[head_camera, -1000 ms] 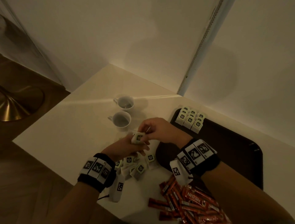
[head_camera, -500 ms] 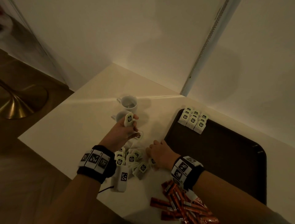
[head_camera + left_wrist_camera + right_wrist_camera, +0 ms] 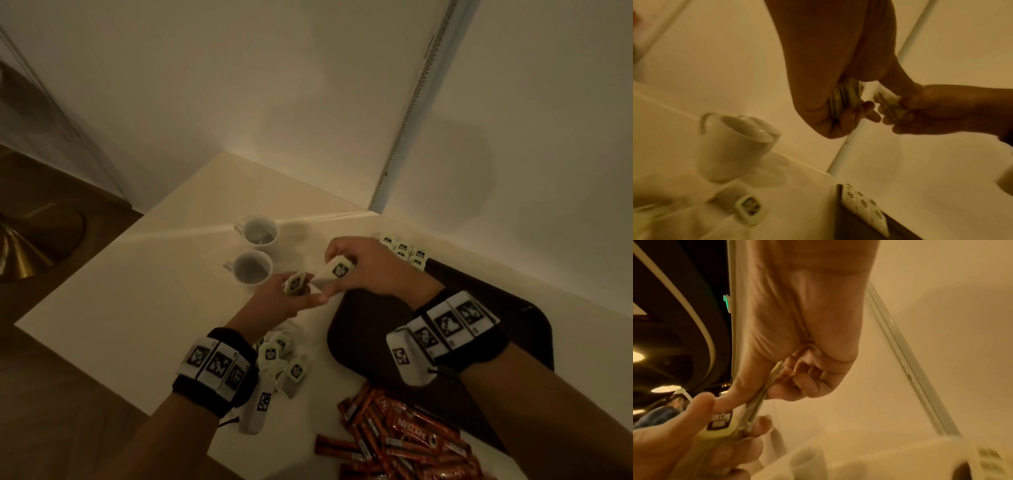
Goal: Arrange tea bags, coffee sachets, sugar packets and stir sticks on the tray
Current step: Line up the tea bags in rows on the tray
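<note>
Above the left edge of the dark brown tray (image 3: 373, 329), both hands meet. My left hand (image 3: 301, 293) grips a small stack of white tea bags (image 3: 294, 283); the left wrist view shows the stack (image 3: 844, 99) edge-on between thumb and fingers. My right hand (image 3: 330, 274) pinches another few tea bags (image 3: 335, 271), seen edge-on in the right wrist view (image 3: 758, 400). A block of tea bags (image 3: 406, 251) stands in rows at the tray's far left corner. Loose tea bags (image 3: 279, 356) lie piled on the table near my left wrist. Red coffee sachets (image 3: 397, 442) are heaped at the table's near edge.
Two white cups (image 3: 260, 231) (image 3: 251, 270) stand on the table left of the hands, the nearer one close to my left fingers. A wall with a vertical metal strip (image 3: 407, 113) runs behind the tray. The table edge (image 3: 85, 356) drops off at left.
My right hand has lifted off the loose pile with tea bags and come up to the tray's left edge. My left hand has shifted right to meet it, still holding its tea bags.
</note>
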`<state>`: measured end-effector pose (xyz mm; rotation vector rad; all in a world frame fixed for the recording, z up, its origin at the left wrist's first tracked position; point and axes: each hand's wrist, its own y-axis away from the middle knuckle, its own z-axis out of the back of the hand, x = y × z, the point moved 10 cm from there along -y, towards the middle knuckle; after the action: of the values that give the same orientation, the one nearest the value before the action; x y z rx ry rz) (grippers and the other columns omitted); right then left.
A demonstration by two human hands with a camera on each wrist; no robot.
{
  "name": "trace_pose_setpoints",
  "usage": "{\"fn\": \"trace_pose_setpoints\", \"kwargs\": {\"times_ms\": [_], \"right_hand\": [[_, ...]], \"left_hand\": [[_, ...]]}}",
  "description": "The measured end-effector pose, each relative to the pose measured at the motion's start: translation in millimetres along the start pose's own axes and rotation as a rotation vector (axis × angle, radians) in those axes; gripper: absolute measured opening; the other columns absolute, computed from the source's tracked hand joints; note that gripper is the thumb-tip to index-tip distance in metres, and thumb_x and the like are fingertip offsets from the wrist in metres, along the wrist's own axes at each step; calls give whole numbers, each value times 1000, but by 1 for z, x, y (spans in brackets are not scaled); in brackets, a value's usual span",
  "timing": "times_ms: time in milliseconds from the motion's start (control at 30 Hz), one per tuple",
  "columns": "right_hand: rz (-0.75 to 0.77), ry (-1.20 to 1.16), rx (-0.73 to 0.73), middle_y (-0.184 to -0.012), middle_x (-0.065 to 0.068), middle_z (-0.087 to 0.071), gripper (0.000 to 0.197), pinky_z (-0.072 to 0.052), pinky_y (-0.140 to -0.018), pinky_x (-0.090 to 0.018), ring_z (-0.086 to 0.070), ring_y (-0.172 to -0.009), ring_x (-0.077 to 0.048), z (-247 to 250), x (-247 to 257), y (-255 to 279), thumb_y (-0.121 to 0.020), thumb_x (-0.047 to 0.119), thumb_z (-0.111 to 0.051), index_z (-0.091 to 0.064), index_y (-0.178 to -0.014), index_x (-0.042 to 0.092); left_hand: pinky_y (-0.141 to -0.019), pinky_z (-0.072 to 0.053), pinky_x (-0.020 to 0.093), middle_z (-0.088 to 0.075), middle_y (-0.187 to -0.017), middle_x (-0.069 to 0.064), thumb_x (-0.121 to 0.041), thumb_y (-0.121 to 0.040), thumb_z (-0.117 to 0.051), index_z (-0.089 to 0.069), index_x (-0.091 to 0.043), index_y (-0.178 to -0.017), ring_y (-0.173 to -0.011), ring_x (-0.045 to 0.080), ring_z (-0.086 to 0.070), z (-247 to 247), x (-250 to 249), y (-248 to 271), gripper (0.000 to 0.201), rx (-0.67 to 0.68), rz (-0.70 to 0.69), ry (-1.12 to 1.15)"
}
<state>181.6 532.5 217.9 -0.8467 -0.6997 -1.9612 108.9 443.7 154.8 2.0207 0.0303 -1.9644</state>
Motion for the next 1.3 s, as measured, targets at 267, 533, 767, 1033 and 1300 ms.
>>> {"fn": "trace_pose_setpoints", "kwargs": {"times_ms": [267,533,767,1033,1300], "right_hand": [[58,-66,-196,-78,0,-66,13,-45,-51,-15,-57,-54,1,86,26,21,-87,14,-66,-66,-98,9],[52,152,-294,-73,2,-69,25,-46,-62,-11,-61,-61,-1,122,47,39,-69,27,-82,-65,-86,19],[52,427,-249,-59,10,-59,21,-36,-51,-10,-52,-52,6,123,71,37,-71,35,-79,-70,-77,17],[43,430,-258,-51,13,-52,19,-32,-52,-10,-51,-48,5,122,72,39,-75,35,-77,-70,-76,17],[59,342,-272,-52,13,-51,21,-36,-51,-9,-49,-48,2,123,71,39,-71,36,-79,-71,-75,17]], "left_hand": [[-51,-40,22,-55,-65,3,-12,-85,-67,-65,-29,-67,-56,11,-49,-33,-58,-27,25,-127,-179,210],[-55,-41,23,-59,-81,9,-31,-70,-78,-65,-7,-103,-58,9,-50,-92,-53,-34,43,40,-99,331],[-51,-38,20,-62,-79,2,-20,-82,-68,-73,-29,-80,-57,9,-47,-113,-68,-33,11,110,-135,502],[-51,-38,18,-60,-72,-4,-18,-82,-66,-73,-29,-74,-58,7,-48,-115,-75,-29,15,141,-142,583],[-53,-38,20,-60,-72,-2,-20,-82,-66,-72,-29,-77,-60,10,-49,-108,-73,-30,12,119,-132,558]]}}
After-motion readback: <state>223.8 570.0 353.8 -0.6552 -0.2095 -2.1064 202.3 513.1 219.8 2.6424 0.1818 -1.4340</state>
